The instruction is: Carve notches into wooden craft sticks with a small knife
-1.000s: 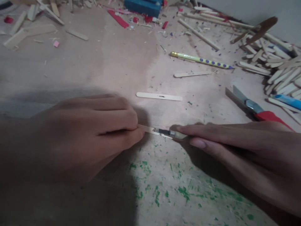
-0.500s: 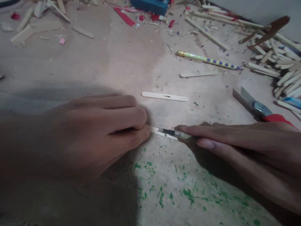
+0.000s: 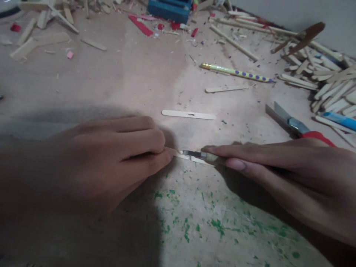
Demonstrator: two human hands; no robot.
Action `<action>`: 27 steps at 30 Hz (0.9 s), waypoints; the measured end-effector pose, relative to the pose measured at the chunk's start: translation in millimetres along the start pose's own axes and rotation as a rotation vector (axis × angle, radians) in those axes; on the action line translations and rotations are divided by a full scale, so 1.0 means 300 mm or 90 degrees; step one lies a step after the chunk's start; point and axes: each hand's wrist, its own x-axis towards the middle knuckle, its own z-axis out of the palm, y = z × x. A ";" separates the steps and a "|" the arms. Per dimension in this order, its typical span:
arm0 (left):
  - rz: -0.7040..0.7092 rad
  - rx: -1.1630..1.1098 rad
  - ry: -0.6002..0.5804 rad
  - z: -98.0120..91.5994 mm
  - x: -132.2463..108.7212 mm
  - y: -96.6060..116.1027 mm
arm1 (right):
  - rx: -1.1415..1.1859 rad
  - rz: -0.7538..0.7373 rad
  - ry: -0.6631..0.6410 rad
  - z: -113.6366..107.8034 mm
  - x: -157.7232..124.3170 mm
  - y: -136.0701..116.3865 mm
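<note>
My left hand [image 3: 122, 159] is closed on one end of a pale popsicle stick [image 3: 180, 156] and presses it to the tabletop. A small notch shows along the stick's near edge. In my right hand [image 3: 278, 167] is a craft knife [image 3: 207, 155], held low with the index finger along its top. The blade tip meets the stick just right of my left fingertips. Behind the hands lies another popsicle stick [image 3: 189, 114] with a dark slit in its middle. Farther back is a third stick [image 3: 226, 88], with marks on it.
A polka-dot pencil [image 3: 236, 72] lies behind the sticks. Scissors [image 3: 294, 124] with red handles rest by my right hand, near a heap of popsicle sticks [image 3: 336, 89] and a blue pen [image 3: 340, 120]. A blue block-like object [image 3: 169, 10] stands at the back among scraps.
The whole view has shifted slightly, so things sit a little farther left. The knife tip has moved slightly along the stick, where a small raised sliver now shows at the blade.
</note>
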 end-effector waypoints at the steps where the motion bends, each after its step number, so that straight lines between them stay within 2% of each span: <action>1: 0.000 -0.004 -0.007 0.002 -0.001 -0.001 | -0.010 0.003 0.007 0.000 -0.019 0.009; 6: -0.003 -0.010 -0.002 0.003 0.000 0.005 | -0.058 -0.022 -0.005 0.012 -0.073 0.029; 16: -0.008 -0.009 -0.017 -0.005 0.004 0.013 | -0.092 -0.158 -0.058 0.041 0.007 0.008; 19: -0.005 -0.002 -0.021 -0.009 -0.007 0.011 | -0.110 -0.181 -0.045 0.050 0.013 0.000; 24: 0.000 0.005 -0.030 -0.009 -0.012 0.003 | -0.113 -0.162 -0.015 0.043 -0.001 -0.007; 27: -0.030 -0.045 0.024 -0.002 -0.007 0.003 | -0.133 -0.148 -0.014 0.027 0.002 -0.030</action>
